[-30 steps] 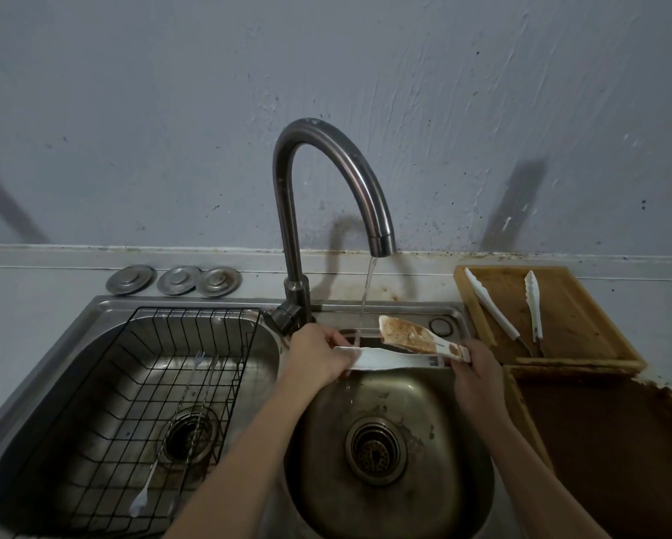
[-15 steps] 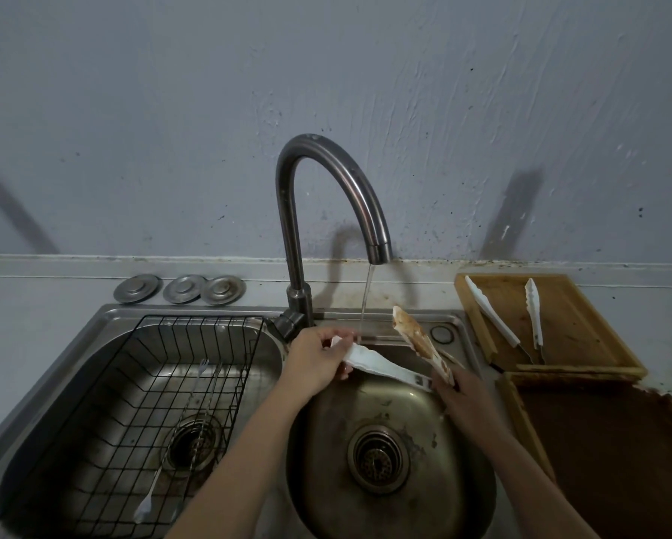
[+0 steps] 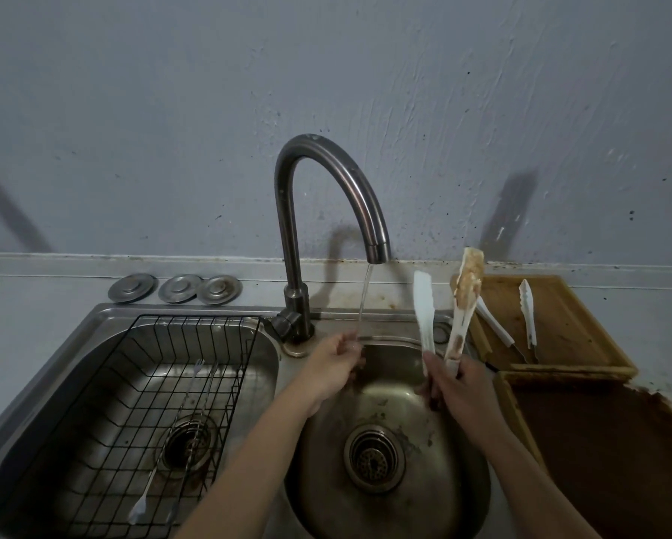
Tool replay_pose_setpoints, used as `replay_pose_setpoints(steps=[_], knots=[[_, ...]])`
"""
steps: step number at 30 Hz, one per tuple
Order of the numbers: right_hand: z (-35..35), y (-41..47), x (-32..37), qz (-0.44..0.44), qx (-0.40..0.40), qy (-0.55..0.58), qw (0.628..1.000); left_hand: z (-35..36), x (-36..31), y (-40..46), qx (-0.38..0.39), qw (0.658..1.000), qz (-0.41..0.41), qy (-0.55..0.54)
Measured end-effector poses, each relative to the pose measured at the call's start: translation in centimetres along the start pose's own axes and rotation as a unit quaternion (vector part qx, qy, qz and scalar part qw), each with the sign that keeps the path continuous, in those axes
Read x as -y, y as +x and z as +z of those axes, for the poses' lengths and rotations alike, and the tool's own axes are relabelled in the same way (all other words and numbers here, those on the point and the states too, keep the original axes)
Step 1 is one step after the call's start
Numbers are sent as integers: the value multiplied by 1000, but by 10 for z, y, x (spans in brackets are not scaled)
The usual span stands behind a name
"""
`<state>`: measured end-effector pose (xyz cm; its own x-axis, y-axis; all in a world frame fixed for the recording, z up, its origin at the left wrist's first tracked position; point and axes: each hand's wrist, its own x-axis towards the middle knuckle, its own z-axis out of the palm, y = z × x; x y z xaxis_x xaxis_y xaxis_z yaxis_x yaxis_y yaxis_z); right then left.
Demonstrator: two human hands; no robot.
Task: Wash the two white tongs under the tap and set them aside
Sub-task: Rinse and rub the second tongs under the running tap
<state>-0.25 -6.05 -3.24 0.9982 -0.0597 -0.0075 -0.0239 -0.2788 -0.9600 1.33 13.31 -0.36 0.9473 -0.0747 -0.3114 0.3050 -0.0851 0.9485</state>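
Note:
My right hand [image 3: 456, 387] grips a pair of white tongs [image 3: 423, 313] by the hinge end, arms pointing up to the right of the water stream. One arm is clean white, the other smeared with brown residue. My left hand [image 3: 336, 361] is under the thin stream from the tap [image 3: 326, 204], fingers loosely curled, holding nothing. A second pair of white tongs [image 3: 528, 311] lies on the wooden tray [image 3: 567, 344] at the right.
The right basin [image 3: 388, 461] has a drain strainer at its bottom. The left basin holds a black wire rack [image 3: 163, 402] with thin utensils. Three metal lids [image 3: 174, 288] sit on the counter behind. A brown board [image 3: 598, 453] lies at the front right.
My left hand let go of the tongs and now sits alone under the water. My right hand swung the tongs from lying across the stream to standing upright to its right.

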Motion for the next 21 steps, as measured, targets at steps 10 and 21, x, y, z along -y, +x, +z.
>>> replay_pose_setpoints(steps=[10, 21], knots=[[39, 14, 24, -44, 81, -202, 975, -3, 8, 1, 27, 995, -12, -100], [66, 20, 19, -22, 210, -285, 935, -11, 46, 13, 47, 986, -9, -158]])
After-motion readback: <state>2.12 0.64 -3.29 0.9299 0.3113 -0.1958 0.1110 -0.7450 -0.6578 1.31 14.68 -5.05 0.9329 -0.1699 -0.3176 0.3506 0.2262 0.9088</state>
